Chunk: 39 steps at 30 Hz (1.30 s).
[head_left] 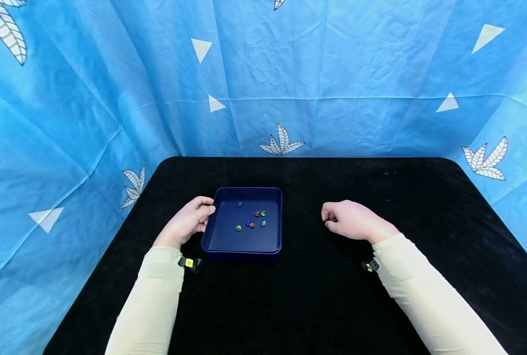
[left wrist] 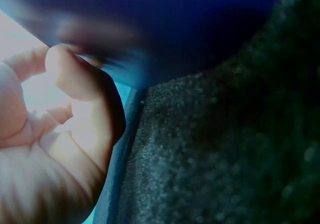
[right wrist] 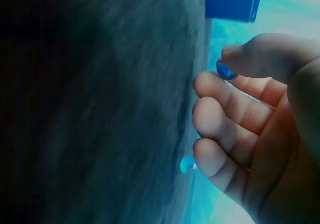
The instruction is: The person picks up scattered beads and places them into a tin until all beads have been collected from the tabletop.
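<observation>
A dark blue square tray point(head_left: 245, 241) stands left of the middle, with several small glass marbles point(head_left: 263, 213) in blue, green and red spread over its floor. My left hand point(head_left: 190, 220) grips the tray's left wall between thumb and fingers; close up in the left wrist view, the fingers meet the tray's blue side point(left wrist: 200, 29). Well to the right of the tray is my right hand point(head_left: 354, 220), above the black cloth. In the right wrist view it pinches a blue marble point(right wrist: 226, 70) between thumb and index finger, the other fingers curled. The head view hides this marble.
A black cloth-covered table point(head_left: 325, 296) lies under everything. Blue patterned curtains point(head_left: 356, 74) hang behind it and at the sides. Near the little fingertip in the right wrist view shows a small pale-blue round thing point(right wrist: 187, 164), too blurred to name.
</observation>
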Each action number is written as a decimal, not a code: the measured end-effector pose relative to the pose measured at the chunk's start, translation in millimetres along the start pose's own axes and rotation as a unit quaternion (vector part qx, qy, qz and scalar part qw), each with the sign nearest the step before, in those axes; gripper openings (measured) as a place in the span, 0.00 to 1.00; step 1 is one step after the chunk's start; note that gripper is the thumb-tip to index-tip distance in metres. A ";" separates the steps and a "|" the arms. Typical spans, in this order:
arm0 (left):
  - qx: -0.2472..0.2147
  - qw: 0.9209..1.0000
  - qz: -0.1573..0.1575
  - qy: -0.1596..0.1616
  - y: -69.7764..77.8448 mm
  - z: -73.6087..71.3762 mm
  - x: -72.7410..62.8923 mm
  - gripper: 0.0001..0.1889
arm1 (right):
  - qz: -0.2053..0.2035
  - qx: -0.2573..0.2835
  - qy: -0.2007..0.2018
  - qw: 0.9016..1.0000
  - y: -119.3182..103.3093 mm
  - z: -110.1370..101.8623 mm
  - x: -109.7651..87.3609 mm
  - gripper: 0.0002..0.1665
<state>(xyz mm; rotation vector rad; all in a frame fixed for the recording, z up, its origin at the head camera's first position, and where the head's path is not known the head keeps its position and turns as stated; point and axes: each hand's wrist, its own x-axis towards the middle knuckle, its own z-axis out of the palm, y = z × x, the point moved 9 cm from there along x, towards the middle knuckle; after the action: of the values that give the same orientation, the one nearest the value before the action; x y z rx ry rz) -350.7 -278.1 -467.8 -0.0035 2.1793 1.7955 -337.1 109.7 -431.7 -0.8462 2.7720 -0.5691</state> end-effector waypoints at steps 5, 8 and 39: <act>-0.001 1.000 0.000 0.001 -1.0 0.2 0.8 0.23 | -0.010 0.013 0.024 1.000 -10.1 -2.0 8.9 0.06; -0.003 1.000 -0.002 0.002 -1.8 -1.0 1.5 0.23 | -0.015 0.026 0.035 0.999 -17.5 -5.6 13.5 0.06; -0.014 1.000 -0.003 -0.007 -0.9 -0.9 0.9 0.25 | -0.072 0.010 0.116 0.991 -96.7 -29.6 56.0 0.05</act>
<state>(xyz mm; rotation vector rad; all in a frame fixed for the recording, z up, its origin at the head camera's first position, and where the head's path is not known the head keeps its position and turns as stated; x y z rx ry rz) -351.6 -279.0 -468.7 -0.0027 2.1426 1.8168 -343.4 13.0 -368.7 -1.0450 2.9208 -0.7641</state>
